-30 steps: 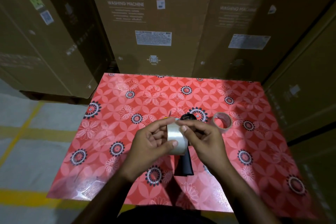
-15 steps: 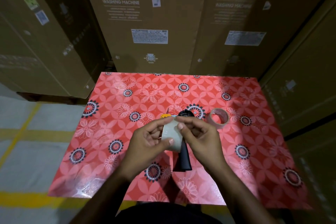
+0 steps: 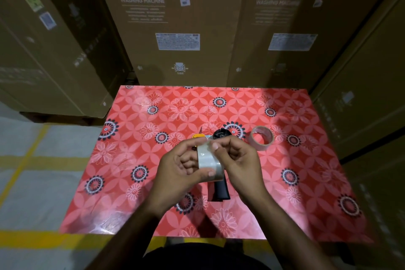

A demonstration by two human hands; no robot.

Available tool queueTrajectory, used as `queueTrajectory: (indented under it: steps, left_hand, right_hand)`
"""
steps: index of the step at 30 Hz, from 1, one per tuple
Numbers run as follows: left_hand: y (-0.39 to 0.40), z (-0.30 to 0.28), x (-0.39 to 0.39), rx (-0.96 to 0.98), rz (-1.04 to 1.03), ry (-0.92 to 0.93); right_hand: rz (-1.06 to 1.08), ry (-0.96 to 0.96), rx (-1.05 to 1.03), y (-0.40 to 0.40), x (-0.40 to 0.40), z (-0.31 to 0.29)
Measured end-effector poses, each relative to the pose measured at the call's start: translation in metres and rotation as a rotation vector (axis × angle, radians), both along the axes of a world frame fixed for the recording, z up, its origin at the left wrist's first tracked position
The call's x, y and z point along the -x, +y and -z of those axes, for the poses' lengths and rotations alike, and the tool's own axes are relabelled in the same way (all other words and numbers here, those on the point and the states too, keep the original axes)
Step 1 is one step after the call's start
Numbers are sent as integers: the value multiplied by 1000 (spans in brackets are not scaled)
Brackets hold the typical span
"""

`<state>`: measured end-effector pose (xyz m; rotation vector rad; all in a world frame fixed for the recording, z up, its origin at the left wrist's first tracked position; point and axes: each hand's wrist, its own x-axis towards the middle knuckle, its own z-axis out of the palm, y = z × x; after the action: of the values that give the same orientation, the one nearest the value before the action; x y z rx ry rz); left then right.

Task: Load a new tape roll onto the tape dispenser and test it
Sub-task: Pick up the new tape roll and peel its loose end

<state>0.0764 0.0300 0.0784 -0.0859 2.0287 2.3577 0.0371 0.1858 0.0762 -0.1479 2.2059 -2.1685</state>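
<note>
Tall brown cardboard boxes (image 3: 175, 28), printed with a brand name and "WASHING MACHINE", stand close behind and beside a table covered in a glossy red cloth (image 3: 153, 182) patterned with white petals and dark ringed flowers. Above the middle of that cloth, both forearms reach in from the bottom edge and meet over the tape dispenser (image 3: 220, 190), which lies flat on the cloth with its smooth black handle pointing toward the person and its round black hub (image 3: 221, 136) showing just beyond the fingers; a small yellow part (image 3: 198, 136) peeks out beside the hub. The left hand (image 3: 179, 169) is closed around a new tape roll (image 3: 209, 165), a shiny, pale, translucent ring held on edge above the dispenser, thumb pressed on its near rim and fingers curled behind it. The right hand (image 3: 238, 160) touches the roll from the other side, its fingers bent and fingertips pinching at the top of the band. A second, thinner roll (image 3: 262, 138), clear with a tan core, lies flat on the cloth just to the right of the hands, apart from them.
</note>
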Motion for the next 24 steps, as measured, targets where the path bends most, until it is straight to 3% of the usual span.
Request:
queueTrajectory:
  steps: [6, 12, 15, 24]
  left_hand:
    - [-2, -4, -1, -65, -20, -10]
    - [8, -7, -4, 16, 35, 38]
    - [9, -3, -3, -3, -5, 41]
    - [4, 4, -1, -8, -153, 26]
  right_hand:
    - [-198, -9, 49, 10, -4, -7]
    - [44, 1, 40, 3, 1, -7]
    - [39, -3, 46, 1, 3, -9]
    - [-288, -181, 146, 15, -6, 14]
